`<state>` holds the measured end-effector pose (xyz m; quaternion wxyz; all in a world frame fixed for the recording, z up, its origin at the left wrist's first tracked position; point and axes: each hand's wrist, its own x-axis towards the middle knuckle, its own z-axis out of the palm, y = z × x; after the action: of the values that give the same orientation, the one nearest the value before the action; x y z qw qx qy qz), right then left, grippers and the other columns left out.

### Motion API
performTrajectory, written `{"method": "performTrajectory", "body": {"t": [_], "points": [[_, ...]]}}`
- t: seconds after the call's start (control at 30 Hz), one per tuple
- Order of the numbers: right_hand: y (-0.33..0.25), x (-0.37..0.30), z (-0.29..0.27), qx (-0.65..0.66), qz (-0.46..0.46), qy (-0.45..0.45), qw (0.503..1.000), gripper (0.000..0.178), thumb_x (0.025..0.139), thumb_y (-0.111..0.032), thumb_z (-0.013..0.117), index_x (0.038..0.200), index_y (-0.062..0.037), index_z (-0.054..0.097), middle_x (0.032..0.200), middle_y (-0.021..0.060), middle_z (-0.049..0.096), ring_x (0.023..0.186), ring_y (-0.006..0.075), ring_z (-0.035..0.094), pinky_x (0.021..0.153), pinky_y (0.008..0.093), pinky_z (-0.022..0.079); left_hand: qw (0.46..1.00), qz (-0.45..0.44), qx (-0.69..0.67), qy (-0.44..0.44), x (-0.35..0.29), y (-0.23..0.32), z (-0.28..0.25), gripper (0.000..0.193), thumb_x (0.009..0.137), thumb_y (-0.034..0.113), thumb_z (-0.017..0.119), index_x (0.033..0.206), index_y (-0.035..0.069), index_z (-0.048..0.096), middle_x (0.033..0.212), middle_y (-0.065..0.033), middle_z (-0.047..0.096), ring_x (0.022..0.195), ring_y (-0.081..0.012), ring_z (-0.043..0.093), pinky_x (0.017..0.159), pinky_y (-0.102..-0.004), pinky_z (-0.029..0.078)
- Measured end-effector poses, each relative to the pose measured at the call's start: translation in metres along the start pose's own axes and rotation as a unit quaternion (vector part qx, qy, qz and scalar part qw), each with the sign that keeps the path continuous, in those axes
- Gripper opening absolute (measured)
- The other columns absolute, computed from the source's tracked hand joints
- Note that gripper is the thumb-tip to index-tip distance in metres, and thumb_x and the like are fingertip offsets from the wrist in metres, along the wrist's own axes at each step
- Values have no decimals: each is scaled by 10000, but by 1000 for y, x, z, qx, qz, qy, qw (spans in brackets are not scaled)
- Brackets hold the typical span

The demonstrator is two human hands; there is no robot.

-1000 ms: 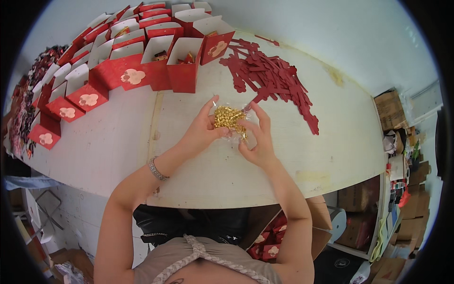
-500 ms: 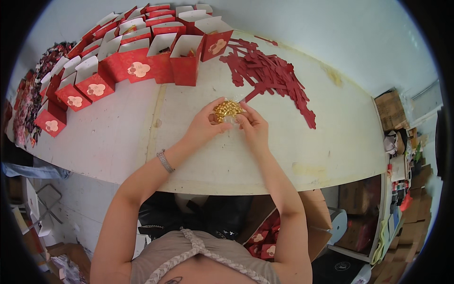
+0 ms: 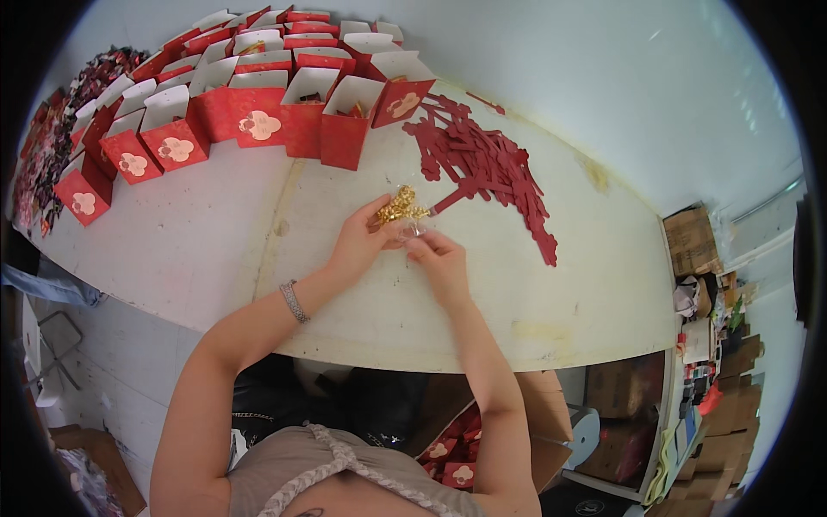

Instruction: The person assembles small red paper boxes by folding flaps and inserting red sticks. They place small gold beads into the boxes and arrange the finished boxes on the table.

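Observation:
A small clear plastic bag of shiny gold pieces (image 3: 399, 207) is held over the table between my two hands. My left hand (image 3: 357, 239) grips its left side, fingers closed behind it and thumb in front. With thumb and fingers pinched, my right hand (image 3: 441, 263) has hold of the clear plastic at the bag's near end. The gold pieces are bunched toward the far part of the bag; their exact kind is too small to make out. Just beyond my hands, one dark red cut-out strip (image 3: 452, 196) sticks out from a loose pile of such strips (image 3: 495, 164).
Rows of open red boxes (image 3: 345, 133) with pale flower-shaped labels fill the far left of the table (image 3: 362, 323). Behind them lies a heap of small dark wrapped pieces (image 3: 52, 146). Below the front edge, an open carton (image 3: 549, 405) holds red packets (image 3: 459, 473).
My right hand has slid down to the bag's near end. The bag has tilted, with the gold pieces gathered farther from me. The whole view has shifted slightly.

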<state>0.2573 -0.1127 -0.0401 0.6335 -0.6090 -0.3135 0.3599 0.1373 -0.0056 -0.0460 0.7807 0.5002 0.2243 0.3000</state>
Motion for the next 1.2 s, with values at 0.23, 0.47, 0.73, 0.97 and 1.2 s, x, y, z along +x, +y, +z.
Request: {"method": "performTrajectory", "body": {"t": [0.23, 0.47, 0.73, 0.97, 1.2], "points": [[-10, 3, 1, -329, -304, 80, 891, 89, 794, -33, 675, 881, -19, 687, 802, 44, 667, 666, 171, 626, 572, 278, 496, 926, 197, 318, 46, -3, 1, -3, 560, 900, 197, 616, 1349, -44, 384, 1130, -135, 588, 935, -167, 618, 716, -265, 546], [-7, 1, 9, -413, -392, 33, 822, 64, 760, -50, 681, 815, -41, 650, 746, 74, 642, 620, 243, 615, 532, 298, 495, 984, -25, 177, -17, -4, 14, -3, 396, 973, 200, 469, 1281, -48, 451, 1160, -145, 575, 1011, -224, 626, 762, -294, 555], [2, 22, -15, -68, -13, 135, 988, 123, 907, -116, 560, 945, -6, 600, 797, 36, 622, 627, 108, 606, 550, 262, 481, 996, -66, 57, -4, 4, 3, -7, 411, 965, 198, 465, 1300, -36, 423, 1157, -140, 575, 1002, -222, 637, 748, -298, 557], [-6, 15, 3, -441, -240, 115, 857, 164, 834, -140, 616, 981, -68, 626, 811, 65, 627, 603, 182, 606, 567, 306, 479, 970, -152, 189, -18, 13, 35, 1, 539, 934, 199, 531, 1375, 15, 282, 1098, -146, 592, 925, -202, 659, 716, -306, 559], [25, 64, -24, -214, -123, 236, 940, 200, 875, -179, 592, 773, -12, 633, 595, 62, 548, 533, 142, 536, 498, 291, 432, 974, -114, 192, -44, 42, 12, 2, 317, 935, 149, 523, 1213, 4, 480, 917, -117, 643, 771, -175, 672, 624, -284, 568]]}}
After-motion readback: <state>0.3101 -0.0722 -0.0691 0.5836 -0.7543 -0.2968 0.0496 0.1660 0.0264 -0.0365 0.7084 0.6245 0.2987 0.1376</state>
